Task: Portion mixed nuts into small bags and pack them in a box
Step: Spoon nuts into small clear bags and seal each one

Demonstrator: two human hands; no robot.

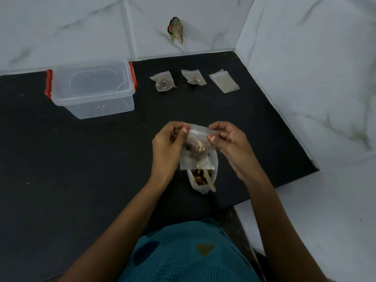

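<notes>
**Q:** What have your fingers got?

**A:** Both sets pinch the top edge of a small bag (pixel 198 145). My left hand (pixel 168 143) has its left corner and my right hand (pixel 230 143) its right corner, with the thumbs on the side facing me. The bag hangs between them, off the table, with a few nuts gathered in its middle.

**Q:** And under it?

**A:** Right below, partly hidden by it, the open bag of mixed nuts (pixel 203 178) stands on the black table (pixel 81 159). A wooden stick (pixel 210 183) pokes out of its mouth towards me.

**Q:** Further out?

**A:** Near the marble wall (pixel 305 58) there is a row: a filled bag (pixel 163 82), a second filled bag (pixel 193 78) to its right, then a flat stack of empty bags (pixel 223 81), all lying apart from each other. To their left is the clear box (pixel 91 88) with red clasps. Its lid looks to be on, though I cannot be sure.
</notes>
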